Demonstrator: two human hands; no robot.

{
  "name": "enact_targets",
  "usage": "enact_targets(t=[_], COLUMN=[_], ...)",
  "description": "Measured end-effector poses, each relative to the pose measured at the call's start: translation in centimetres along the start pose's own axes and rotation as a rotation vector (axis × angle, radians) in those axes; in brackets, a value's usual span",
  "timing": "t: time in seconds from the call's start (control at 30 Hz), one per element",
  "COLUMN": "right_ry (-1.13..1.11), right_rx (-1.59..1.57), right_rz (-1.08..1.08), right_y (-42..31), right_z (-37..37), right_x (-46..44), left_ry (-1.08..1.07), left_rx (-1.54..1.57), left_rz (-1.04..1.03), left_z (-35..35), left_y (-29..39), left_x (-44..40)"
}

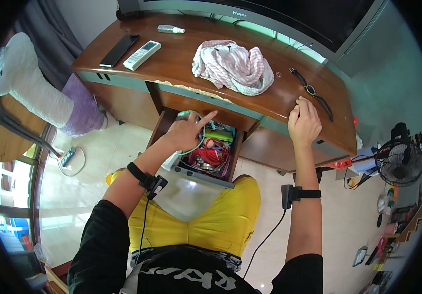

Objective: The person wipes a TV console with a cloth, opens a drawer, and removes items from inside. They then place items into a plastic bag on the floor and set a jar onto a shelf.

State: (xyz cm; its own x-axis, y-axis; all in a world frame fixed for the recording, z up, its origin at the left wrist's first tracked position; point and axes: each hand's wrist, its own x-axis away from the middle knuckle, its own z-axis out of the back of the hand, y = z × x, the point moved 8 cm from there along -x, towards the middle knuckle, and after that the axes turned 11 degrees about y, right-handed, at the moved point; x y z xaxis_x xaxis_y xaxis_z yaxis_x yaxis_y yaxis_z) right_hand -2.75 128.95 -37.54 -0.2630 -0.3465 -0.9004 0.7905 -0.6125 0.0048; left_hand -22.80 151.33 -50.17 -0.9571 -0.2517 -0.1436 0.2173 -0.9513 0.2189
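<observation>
Below the front edge of the desk [181, 49], one drawer [206, 179] stands open. Over its left side is the left hand [185, 134]: one finger stretched out toward the desk, the rest folded or hidden; whether they pinch the one green cord [202, 140] looping beside them cannot be told. The cord arcs over the drawer's left half. Inside: one red cable bundle [214, 156], strands uncountable; one bright green item [219, 135]; assorted small pieces [206, 166], not countable. Judged risk: the cord could snag the bundle and drag pieces out, the cause being crowded, tangled contents.

On the desk's front edge, toward the right corner, rests the right hand [304, 123], fingers bent and close together, nothing seen in grasp. One watch [311, 90] lies just beside it; a careless sideways sweep could knock it off. Farther back: one cloth [233, 68], centre; one remote [142, 55] and one phone [119, 51], left; one small bottle [170, 29], near the back edge. Beyond: one television [294, 19].
</observation>
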Motion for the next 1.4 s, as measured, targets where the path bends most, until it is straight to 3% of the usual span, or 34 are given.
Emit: enact_targets(t=[0.13,0.2,0.23,0.3,0.37,0.43,0.57,0.63,0.7,0.77,0.8,0.87,1.0,1.1,1.4], right_ry=[0.015,0.02,0.016,0.013,0.003,0.012,0.005,-0.009,-0.011,-0.01,-0.024,-0.024,-0.027,-0.023,-0.048], right_rx=[0.005,0.0,0.005,0.0,0.0,-0.012,0.0,-0.003,-0.026,-0.012,-0.01,-0.019,-0.027,-0.028,-0.02], right_rz=[0.009,0.008,0.008,0.001,-0.003,-0.006,-0.002,-0.004,0.005,0.0,-0.006,0.003,0.015,0.013,0.0], right_y=[0.0,0.0,0.0,0.0,-0.2,0.0,-0.3,-0.2,-0.4,-0.3,-0.3,-0.6,-0.5,-0.9,-0.6], right_z=[0.1,0.2,0.2,0.2,0.3,0.2,0.3,0.1,0.1,0.2,0.2,0.3,0.2,0.1,-0.1], right_x=[0.0,0.0,0.0,-0.1,-0.1,0.0,-0.1,0.0,0.0,-0.1,-0.1,-0.3,-0.3,-0.2,0.0], left_ry=[-0.172,0.226,0.222,0.445,0.849,0.981,1.113,1.132,1.19,0.974,0.992,0.712,0.725,0.569,0.534], left_rx=[0.124,0.387,0.376,0.465,0.427,0.861,1.134,1.973,2.071,2.195,2.205,2.416,2.382,2.095,2.201], left_rz=[0.126,0.248,0.247,0.222,0.075,0.231,0.432,0.514,0.755,0.758,0.749,0.544,0.54,0.269,0.097], left_z=[-1.5,1.2,1.5,4.6,8.9,9.5,12.1,10.3,10.2,8.3,8.6,9.3,9.1,11.9,13.1], left_y=[-2.3,-4.3,-4.4,-4.3,-2.9,-4.5,-6.3,-8.0,-7.6,-8.4,-8.6,-6.4,-5.3,-2.8,-0.8], left_x=[0.6,1.3,1.8,3.6,6.0,7.3,8.5,8.3,8.7,8.5,9.0,8.2,8.1,7.7,7.5])
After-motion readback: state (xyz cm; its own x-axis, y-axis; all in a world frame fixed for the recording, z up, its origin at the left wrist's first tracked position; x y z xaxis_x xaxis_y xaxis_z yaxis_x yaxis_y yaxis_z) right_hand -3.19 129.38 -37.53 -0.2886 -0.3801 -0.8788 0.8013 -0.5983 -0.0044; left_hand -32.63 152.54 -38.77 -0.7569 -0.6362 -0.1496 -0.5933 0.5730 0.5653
